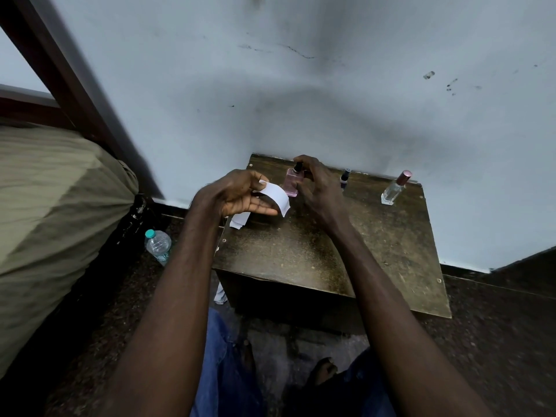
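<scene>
My left hand [240,194] pinches a curled white paper strip [278,197] by its upper end, over the left back part of a small dark wooden table [301,251]. Just to its right, my right hand [319,188] grips a small pink perfume bottle [291,182] with a black spray top. A finger lies over that top, and the bottle faces the strip. More white paper strips [239,219] lie on the table under my left hand.
A small dark bottle [345,177] and a clear glass bottle with a pink cap [394,188] stand at the table's back edge by the wall. A plastic water bottle [158,245] lies on the floor to the left, beside a bed with an olive cover [54,206].
</scene>
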